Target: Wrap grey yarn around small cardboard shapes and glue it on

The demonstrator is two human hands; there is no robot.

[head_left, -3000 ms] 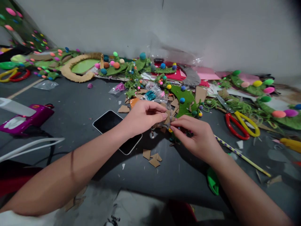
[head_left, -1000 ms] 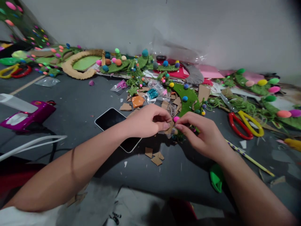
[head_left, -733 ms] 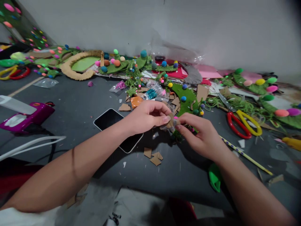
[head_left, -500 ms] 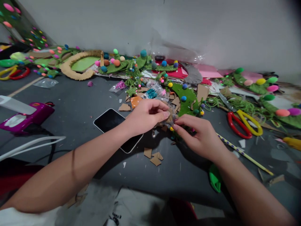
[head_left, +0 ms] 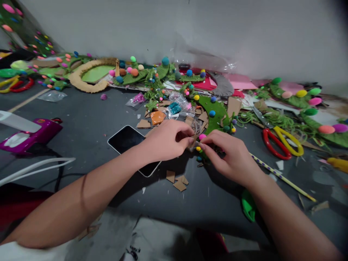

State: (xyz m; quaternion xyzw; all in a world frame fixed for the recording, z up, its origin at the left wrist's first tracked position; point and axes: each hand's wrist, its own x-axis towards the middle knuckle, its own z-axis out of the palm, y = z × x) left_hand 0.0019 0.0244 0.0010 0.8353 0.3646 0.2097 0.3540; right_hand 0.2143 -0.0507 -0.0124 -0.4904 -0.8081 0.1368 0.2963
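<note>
Head view: what do our fingers have between them?

Our left hand point(head_left: 171, 141) has thumb and forefinger closed on a small brown-grey piece point(head_left: 194, 144), and our right hand point(head_left: 228, 152) seems to pinch its right end. Our fingers cover most of it, so we can't tell its full shape.

Where are we holding it, and why like that?

Over the middle of the bench point(head_left: 89, 112). We use fingertips from both sides, probably because it's too small for a fuller grip.

What's nearest?

Just beyond, a green crescent point(head_left: 214, 121) dotted with pom-poms, with grey strands point(head_left: 197, 126) beside it. Our left wrist partly hides the phone point(head_left: 126, 138); loose cardboard scraps point(head_left: 179, 186) lie nearer the front edge.

And our bags?

Clear wrap point(head_left: 178, 97) past our left hand seems to hold something teal point(head_left: 174, 107), an orange packet point(head_left: 157, 117) just beside it. Farther left, a small clear bag point(head_left: 137, 100) has something purple inside.

Farther out?

Scissors point(head_left: 268, 125) toward the right end, handles facing us, likely for easy reach. A tan ring point(head_left: 78, 79) lies along the far edge, perhaps pushed back to leave us elbow room.
</note>
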